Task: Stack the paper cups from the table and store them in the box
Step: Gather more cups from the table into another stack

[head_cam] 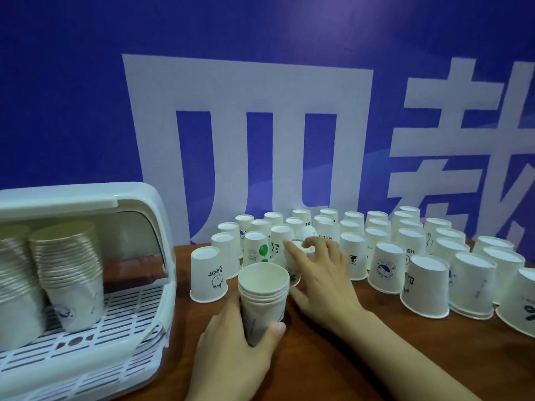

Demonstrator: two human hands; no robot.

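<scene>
My left hand point(234, 351) grips a short stack of upright white paper cups point(265, 290) near the table's front. Just behind the stack, my right hand point(321, 273) curls its fingers round one upside-down paper cup point(295, 256), mostly hidden by the hand. Several more white paper cups point(385, 267) stand upside down in rows across the brown table point(390, 342). At the left the white plastic box point(139, 285) stands with its lid raised. Inside it are two tall cup stacks point(69, 270).
A blue wall with large white characters point(249, 134) rises right behind the table. One upside-down cup printed with a bear point(207, 273) stands between the box and my held stack. The box floor is a white slotted rack point(115, 319).
</scene>
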